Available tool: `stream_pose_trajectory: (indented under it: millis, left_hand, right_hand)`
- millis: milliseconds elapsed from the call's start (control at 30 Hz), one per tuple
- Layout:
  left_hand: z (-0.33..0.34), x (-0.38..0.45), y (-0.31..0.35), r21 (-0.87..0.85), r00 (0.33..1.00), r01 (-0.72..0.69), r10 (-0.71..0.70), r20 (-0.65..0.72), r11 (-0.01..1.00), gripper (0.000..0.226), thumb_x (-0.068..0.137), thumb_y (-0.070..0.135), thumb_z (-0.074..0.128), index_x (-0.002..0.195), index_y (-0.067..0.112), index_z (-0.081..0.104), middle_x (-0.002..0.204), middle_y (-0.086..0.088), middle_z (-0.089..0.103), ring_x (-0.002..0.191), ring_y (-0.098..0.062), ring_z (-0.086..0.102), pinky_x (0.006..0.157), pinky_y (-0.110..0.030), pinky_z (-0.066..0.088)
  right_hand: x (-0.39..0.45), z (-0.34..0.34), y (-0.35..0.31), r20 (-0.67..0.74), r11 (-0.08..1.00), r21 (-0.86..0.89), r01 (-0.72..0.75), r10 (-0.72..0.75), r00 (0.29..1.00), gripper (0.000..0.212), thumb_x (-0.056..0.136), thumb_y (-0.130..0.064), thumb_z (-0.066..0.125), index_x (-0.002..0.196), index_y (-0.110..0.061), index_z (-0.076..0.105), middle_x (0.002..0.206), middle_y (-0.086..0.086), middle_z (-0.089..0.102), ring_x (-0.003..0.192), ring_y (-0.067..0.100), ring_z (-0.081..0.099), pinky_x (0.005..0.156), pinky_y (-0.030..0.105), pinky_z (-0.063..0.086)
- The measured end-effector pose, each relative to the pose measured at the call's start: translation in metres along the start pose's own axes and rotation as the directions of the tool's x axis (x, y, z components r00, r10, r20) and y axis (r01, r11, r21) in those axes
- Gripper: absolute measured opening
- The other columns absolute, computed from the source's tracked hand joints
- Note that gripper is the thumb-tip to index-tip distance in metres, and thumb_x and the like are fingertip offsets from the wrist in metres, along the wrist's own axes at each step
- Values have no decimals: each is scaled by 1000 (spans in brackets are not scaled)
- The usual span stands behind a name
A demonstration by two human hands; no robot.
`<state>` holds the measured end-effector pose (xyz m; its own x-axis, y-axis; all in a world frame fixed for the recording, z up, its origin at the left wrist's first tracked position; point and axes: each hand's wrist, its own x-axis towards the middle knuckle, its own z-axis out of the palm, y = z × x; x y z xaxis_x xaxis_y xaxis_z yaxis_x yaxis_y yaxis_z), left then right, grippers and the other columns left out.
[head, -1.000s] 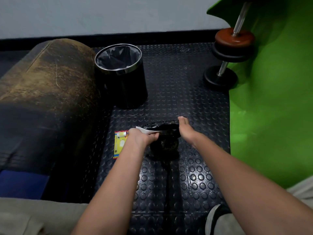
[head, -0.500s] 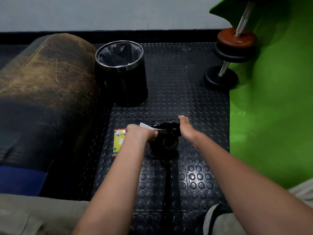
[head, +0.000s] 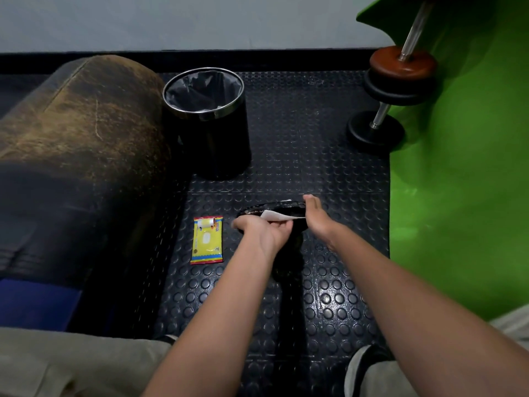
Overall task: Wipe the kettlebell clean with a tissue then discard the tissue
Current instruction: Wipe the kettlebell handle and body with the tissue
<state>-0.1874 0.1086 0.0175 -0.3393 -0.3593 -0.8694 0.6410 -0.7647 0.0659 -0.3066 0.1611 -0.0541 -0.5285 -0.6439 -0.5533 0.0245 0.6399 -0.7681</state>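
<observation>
The black kettlebell stands on the studded rubber floor, mostly hidden between my two hands. My left hand pinches a white tissue and holds it against the kettlebell's top. My right hand grips the kettlebell's right side, thumb up, with its fingers hidden on the far side. The tissue's free corner reaches almost to my right hand. A black bin with a chrome rim and a dark liner stands beyond the kettlebell, to the left.
A yellow wipes pack lies flat left of my left hand. A worn brown padded roll fills the left side. A dumbbell leans at the far right against a green backdrop. My knees and a shoe are at the bottom.
My left hand has slid the tissue to the right across the top of the kettlebell, closer to my right hand. My right hand has stayed on the kettlebell.
</observation>
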Motion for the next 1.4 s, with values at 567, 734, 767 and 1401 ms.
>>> stream_pose_trajectory:
  millis: [567, 734, 767, 1401]
  left_hand:
    - [-5, 5, -15, 23, 989, 6, -10, 149, 1000, 102, 84, 80, 23, 141, -4, 39, 143, -26, 44, 132, -42, 43, 111, -53, 35]
    - [-5, 7, 13, -153, 996, -67, 76, 51, 986, 85, 88, 74, 23, 129, 6, 52, 128, -22, 57, 117, -43, 54, 101, -58, 43]
    - [-7, 10, 15, -185, 996, -76, 85, 41, 980, 83, 88, 74, 23, 128, 7, 54, 126, -22, 59, 115, -42, 55, 100, -58, 43]
    - [-4, 0, 17, -184, 998, -68, 68, -6, 981, 84, 88, 74, 25, 134, 7, 48, 131, -22, 54, 117, -44, 53, 98, -61, 44]
  right_hand:
    - [-4, 0, -2, -10, 1000, 10, 2, -2, 1000, 56, 103, -49, 11, 154, -28, 18, 159, 6, 27, 141, 25, 30, 115, 43, 23]
    - [-7, -2, -3, 20, 1000, 7, -17, 16, 1000, 57, 103, -51, 8, 156, -32, 13, 163, 2, 15, 147, 26, 20, 118, 49, 20]
    - [-7, -2, -3, 25, 1000, 10, -16, 16, 1000, 57, 103, -52, 8, 156, -33, 12, 164, 1, 14, 148, 26, 19, 118, 49, 19]
    - [-8, -1, -5, 24, 1000, 9, -12, 12, 1000, 57, 104, -49, 7, 157, -29, 10, 164, 1, 12, 149, 25, 16, 118, 47, 16]
